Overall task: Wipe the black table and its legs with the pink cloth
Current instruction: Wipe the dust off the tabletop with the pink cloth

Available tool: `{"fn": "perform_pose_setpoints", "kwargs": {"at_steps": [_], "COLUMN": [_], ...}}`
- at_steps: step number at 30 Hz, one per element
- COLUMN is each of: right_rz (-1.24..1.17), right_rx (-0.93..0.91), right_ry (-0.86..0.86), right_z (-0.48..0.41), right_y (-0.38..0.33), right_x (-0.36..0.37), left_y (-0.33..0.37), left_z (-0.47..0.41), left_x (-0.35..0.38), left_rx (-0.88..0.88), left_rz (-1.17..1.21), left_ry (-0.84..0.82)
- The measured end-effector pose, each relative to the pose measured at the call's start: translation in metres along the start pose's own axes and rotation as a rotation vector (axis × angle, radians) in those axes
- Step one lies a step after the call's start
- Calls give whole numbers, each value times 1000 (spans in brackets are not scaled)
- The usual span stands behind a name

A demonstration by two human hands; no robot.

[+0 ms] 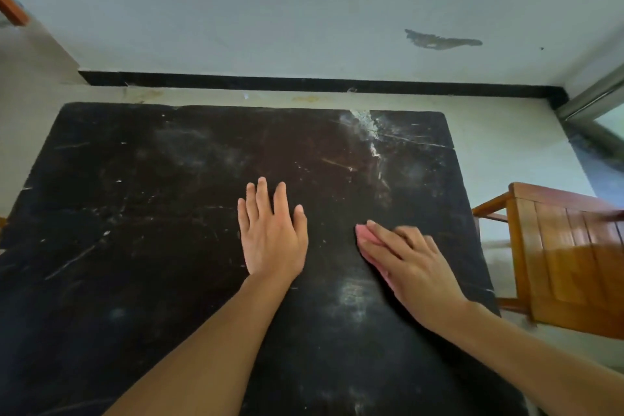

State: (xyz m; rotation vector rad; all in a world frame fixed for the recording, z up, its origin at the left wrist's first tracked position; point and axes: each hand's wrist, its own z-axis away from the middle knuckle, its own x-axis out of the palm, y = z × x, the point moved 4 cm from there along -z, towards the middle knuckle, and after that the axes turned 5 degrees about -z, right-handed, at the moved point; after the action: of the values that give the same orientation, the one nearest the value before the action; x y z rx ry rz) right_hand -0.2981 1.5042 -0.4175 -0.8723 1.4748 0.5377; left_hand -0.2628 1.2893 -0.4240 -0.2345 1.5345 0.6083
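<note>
I see one black table (pixel 135 213), the left hand (pixel 271 240) flat on it with fingers straight, the right hand (pixel 412 267) at its 3 o'clock pressing one pink cloth (pixel 366 236) under straight fingers, and one wooden chair (pixel 567 257) beyond at 3 o'clock.

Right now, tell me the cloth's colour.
Pink: the cloth peeks from under the right hand, head view.

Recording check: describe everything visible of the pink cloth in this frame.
Only a narrow pale pink strip of the pink cloth shows, along the left edge of the right hand, from its fingertips back toward the palm. It lies flat on the black table, pressed under that hand's flat fingers. The left hand rests beside it, not touching. The cloth's weave and full size are hidden.
</note>
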Motion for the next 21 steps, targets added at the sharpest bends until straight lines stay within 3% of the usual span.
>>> {"fn": "perform_pose_setpoints", "kwargs": {"at_steps": [2,5,10,13,17,19,21], "right_rz": [38,76,-74,-80,-13,42,44], "right_rx": [37,272,565,389,134,164,309], "right_ry": [37,41,-14,102,59,87,25], "right_z": [-34,-110,-196,-157,-97,-136,-188], "right_y": [22,74,120,89,49,73,105], "right_x": [2,-4,-33,-34,1,2,-1], "left_y": [4,5,5,3,5,4,3], "left_z": [-3,-3,-3,-1,-5,-6,-5], "left_x": [9,12,15,16,16,17,18], "left_rx": [-37,-40,-47,-50,-54,-56,-51], "left_rz": [-83,-115,-118,-133,-152,-156,-177], "left_ry": [-40,-59,-54,-27,-13,2,21]}}
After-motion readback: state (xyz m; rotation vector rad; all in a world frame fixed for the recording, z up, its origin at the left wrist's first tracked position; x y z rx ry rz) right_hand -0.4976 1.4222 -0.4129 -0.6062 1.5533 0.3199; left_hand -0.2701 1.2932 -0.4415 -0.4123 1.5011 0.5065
